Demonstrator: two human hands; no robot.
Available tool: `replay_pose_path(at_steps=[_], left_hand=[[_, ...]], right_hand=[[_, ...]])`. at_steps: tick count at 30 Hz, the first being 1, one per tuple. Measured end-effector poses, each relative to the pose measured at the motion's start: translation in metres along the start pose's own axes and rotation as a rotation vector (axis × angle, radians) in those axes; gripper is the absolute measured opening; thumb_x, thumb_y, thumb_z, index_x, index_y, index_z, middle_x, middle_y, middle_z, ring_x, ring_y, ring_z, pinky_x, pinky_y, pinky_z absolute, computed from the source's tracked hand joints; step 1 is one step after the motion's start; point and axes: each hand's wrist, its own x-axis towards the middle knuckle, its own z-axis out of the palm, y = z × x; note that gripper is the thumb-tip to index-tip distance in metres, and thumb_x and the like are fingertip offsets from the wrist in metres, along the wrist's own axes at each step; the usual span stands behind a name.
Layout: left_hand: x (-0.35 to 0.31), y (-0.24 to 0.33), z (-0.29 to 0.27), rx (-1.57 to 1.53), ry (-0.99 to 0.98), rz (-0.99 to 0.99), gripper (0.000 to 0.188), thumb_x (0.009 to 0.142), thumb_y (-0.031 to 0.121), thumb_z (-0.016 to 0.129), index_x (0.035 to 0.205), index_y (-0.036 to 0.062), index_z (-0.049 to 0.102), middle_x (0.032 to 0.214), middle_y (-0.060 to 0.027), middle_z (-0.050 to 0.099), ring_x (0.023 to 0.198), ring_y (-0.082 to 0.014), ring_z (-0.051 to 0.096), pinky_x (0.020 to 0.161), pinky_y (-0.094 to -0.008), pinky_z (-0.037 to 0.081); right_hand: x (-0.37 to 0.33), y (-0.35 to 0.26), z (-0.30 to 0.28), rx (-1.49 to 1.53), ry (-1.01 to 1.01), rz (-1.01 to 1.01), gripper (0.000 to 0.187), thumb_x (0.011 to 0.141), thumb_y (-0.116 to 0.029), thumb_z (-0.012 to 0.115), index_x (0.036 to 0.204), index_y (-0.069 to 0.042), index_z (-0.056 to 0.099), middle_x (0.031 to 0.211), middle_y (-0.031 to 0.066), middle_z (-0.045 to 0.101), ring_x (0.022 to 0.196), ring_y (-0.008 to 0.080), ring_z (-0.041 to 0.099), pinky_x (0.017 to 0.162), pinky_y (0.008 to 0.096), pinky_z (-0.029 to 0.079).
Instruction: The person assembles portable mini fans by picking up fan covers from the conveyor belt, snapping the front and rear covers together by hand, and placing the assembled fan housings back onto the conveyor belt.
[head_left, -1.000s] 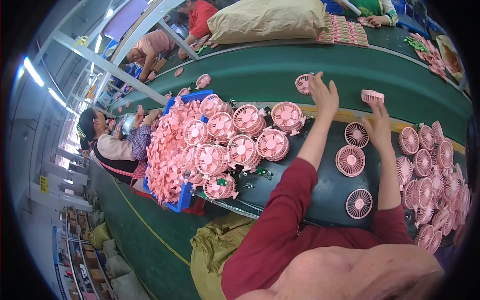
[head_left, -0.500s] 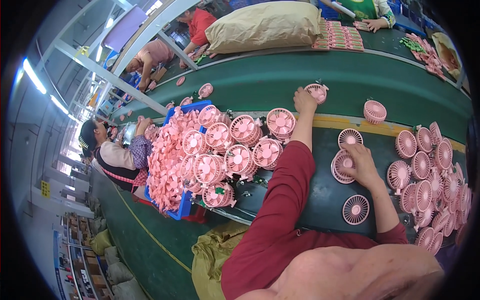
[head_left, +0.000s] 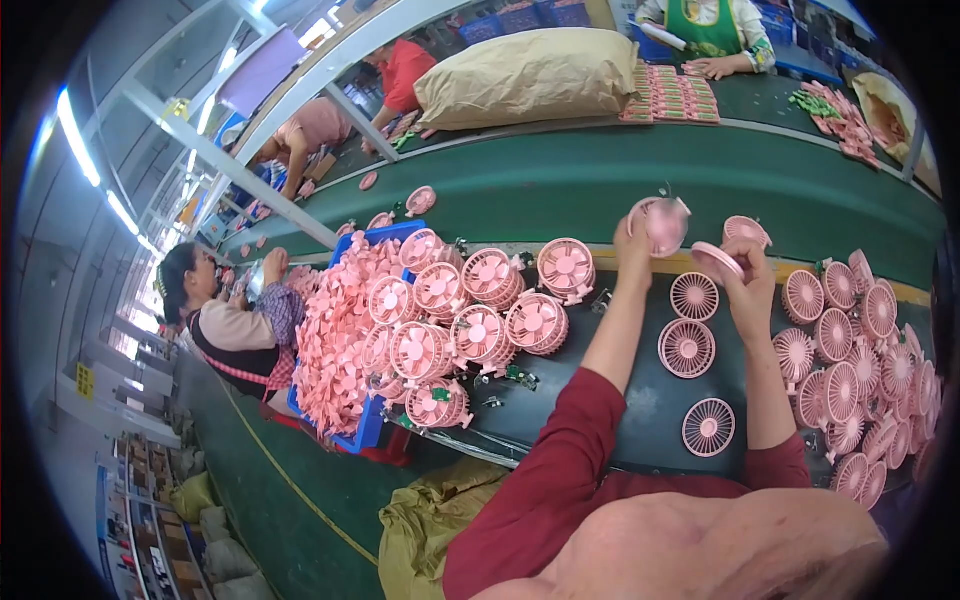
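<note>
My left hand [head_left: 634,250] grips a pink fan housing [head_left: 664,226] above the near edge of the green belt; its blades look blurred. In my right hand [head_left: 752,278] is a round pink fan cover [head_left: 716,262], tilted and held by its rim, just right of the housing but apart from it. Beyond that hand a pink fan part [head_left: 746,231] rests near the belt's edge. Below my hands, pink slotted grilles [head_left: 687,348] lie on the dark table, two close together and one nearer me.
A blue bin [head_left: 371,424] heaped with pink fan blades stands left, beside several stacked fan housings [head_left: 480,330] with loose wires. More pink grilles [head_left: 842,390] pile up at right. Across the green belt [head_left: 520,180] lies a big paper sack [head_left: 527,80]. Co-workers sit left and opposite.
My left hand has lifted the fan housing off the belt and drawn it nearer. My right hand has picked up a cover from the table and raised it beside the housing.
</note>
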Motion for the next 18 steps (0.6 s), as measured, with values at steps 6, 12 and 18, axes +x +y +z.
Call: replay_pose_path(at_steps=[6,12,18], left_hand=[[-0.061,0.017,0.012,-0.611,-0.301,-0.407,0.042,0.101,0.036,0.046,0.124,0.0033,0.054,0.122,-0.013,0.06,0.113,-0.025,0.059,0.098,-0.0411,0.049],[-0.074,0.042,-0.006,-0.747,-0.383,-0.56,0.052,0.102,0.045,0.038,0.134,0.0051,0.048,0.128,-0.0134,0.056,0.117,-0.0269,0.056,0.102,-0.0444,0.045],[-0.072,0.038,-0.009,-0.769,-0.322,-0.648,0.047,0.101,0.044,0.041,0.129,0.0075,0.051,0.125,-0.0122,0.058,0.115,-0.0253,0.057,0.1,-0.0449,0.046]], right_hand=[[0.015,0.009,0.035,-0.541,0.003,-0.315,0.022,0.072,-0.005,0.072,0.09,-0.004,0.057,0.128,0.0172,0.056,0.12,0.0369,0.049,0.1,0.0461,0.039],[0.009,0.013,0.045,-0.425,-0.201,-0.227,0.026,0.071,-0.011,0.075,0.089,-0.005,0.057,0.14,0.0182,0.049,0.134,0.0394,0.039,0.11,0.0464,0.032],[0.011,0.004,0.042,-0.397,-0.349,-0.272,0.027,0.071,-0.015,0.075,0.088,-0.005,0.057,0.134,0.0159,0.055,0.13,0.0376,0.045,0.108,0.0472,0.035]])
